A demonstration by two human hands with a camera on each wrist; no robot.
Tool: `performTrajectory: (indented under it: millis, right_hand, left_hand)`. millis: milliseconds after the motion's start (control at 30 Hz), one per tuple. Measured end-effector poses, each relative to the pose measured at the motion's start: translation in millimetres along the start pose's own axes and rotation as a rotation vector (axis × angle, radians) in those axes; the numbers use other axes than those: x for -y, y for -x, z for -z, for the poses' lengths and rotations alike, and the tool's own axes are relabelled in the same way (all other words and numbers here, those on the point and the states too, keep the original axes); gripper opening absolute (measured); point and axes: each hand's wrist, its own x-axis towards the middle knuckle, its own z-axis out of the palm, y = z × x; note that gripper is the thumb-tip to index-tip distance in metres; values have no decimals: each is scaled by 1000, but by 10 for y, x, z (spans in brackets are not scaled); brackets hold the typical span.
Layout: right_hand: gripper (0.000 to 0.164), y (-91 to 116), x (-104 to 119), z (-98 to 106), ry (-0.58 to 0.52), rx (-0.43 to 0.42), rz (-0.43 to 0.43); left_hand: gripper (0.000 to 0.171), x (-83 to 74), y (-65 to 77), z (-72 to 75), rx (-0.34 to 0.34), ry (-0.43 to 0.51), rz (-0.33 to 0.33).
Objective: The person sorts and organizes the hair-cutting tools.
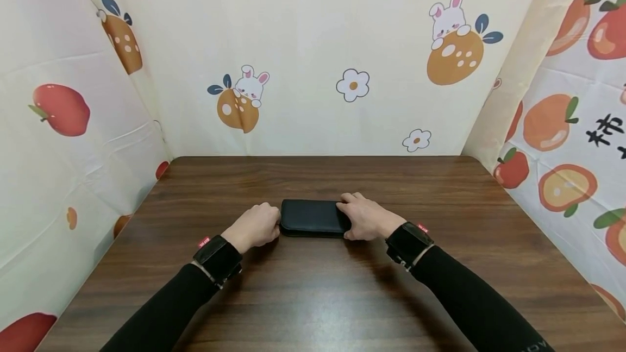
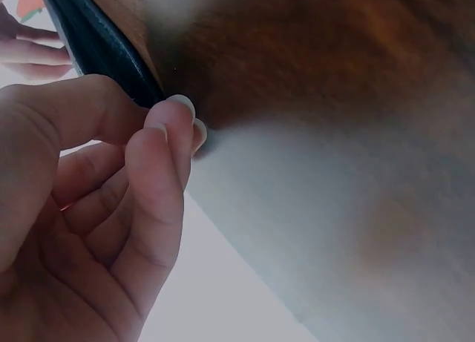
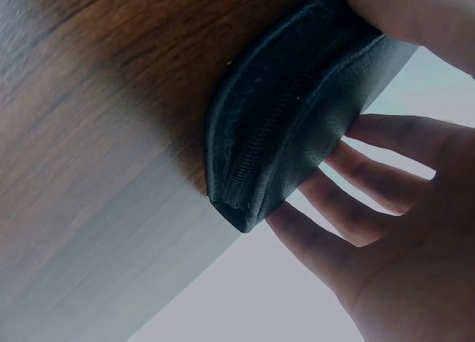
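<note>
A black zip case (image 1: 313, 217) with a smooth, leather-like surface lies on the wooden table. My right hand (image 1: 365, 217) grips its right end, thumb on the near side and fingers spread across the far side. Zipper teeth (image 3: 256, 160) run along the case's rounded edge in the right wrist view. At the opposite end, my left hand (image 1: 255, 225) has curled fingers, with thumb and forefinger pinched together at the case's corner. The left wrist view shows these fingertips (image 2: 152, 171) against the case's end (image 2: 111, 49); whatever small part they pinch is hidden between them.
The brown wood-grain table (image 1: 313, 297) reaches back to a pale curtain (image 1: 303, 42) printed with rabbits, fruit and flowers. Similar fruit-printed cloth hangs at the left (image 1: 73, 178) and right (image 1: 552, 124) sides. Both wrists wear black bands.
</note>
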Motion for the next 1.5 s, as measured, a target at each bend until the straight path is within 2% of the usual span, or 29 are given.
performTrajectory:
  millis: [300, 700, 1000, 1300, 1500]
  right_hand:
    - [74, -5, 2, -21, 4, -5, 6]
    - [73, 5, 8, -17, 4, -9, 7]
    - [74, 7, 13, -8, 3, -4, 1]
    - [73, 1, 6, 3, 6, 2, 1]
    - [73, 6, 6, 3, 7, 8, -1]
  left_hand:
    - [29, 35, -19, -6, 21, 23, 36]
    - [27, 49, -23, 13, 6, 46, 45]
    - [26, 91, -89, 35, 40, 65, 66]
    - [38, 133, -156, 47, 24, 65, 64]
    - [31, 133, -166, 40, 25, 58, 78]
